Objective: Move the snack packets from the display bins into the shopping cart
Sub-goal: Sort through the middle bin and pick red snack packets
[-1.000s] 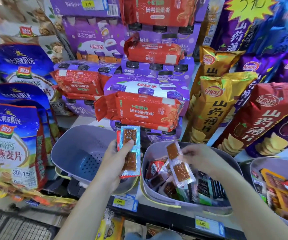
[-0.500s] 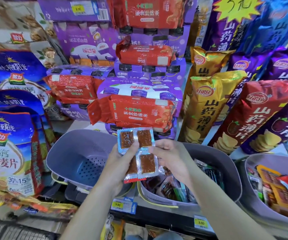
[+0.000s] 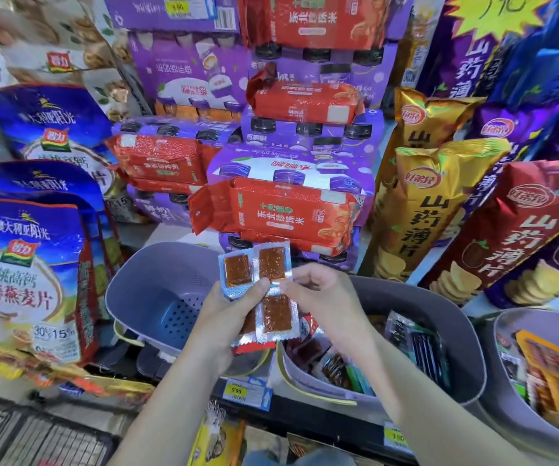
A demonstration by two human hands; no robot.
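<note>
Packets [image 3: 264, 290] sit fanned between both hands above the bins: left hand [image 3: 227, 317] grasps the stack, right hand [image 3: 318, 297] pinches its edge. Left bin [image 3: 143, 297] looks emptied; middle bin [image 3: 456, 358] holds more; cart [image 3: 19, 438] is unreached.

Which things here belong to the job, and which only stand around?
Job: snack packets in left hand and right hand; middle bin; right bin; cart.
Around: oat bags; chip bags; red rice packs; empty bin.

Shopping cart [image 3: 36, 438] is cut off at the lower-left corner, blurred.
</note>
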